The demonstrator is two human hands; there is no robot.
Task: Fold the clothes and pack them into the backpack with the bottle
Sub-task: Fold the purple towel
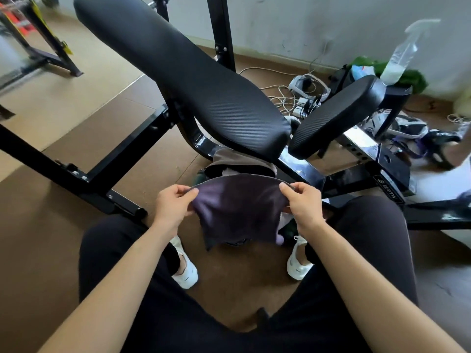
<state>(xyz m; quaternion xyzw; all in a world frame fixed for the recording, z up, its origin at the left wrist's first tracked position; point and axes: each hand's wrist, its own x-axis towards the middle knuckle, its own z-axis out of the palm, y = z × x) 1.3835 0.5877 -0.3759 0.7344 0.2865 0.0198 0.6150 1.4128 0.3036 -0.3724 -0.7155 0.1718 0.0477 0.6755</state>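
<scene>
A dark purple garment (237, 212) hangs between my knees above the floor. My left hand (173, 205) pinches its upper left edge and my right hand (303, 202) pinches its upper right edge, stretching the top edge in an arc. Behind it, a brownish grey piece of clothing (237, 161) lies bunched under the end of the bench. A clear spray bottle (401, 57) holding white liquid stands on the bench frame at the right. I cannot make out a backpack.
A black padded weight bench (178, 67) with a smaller seat pad (336, 118) fills the middle. Its steel frame (356, 174) runs across the floor. Cables, a power strip (303, 103) and shoes (413, 131) lie at the right by the wall.
</scene>
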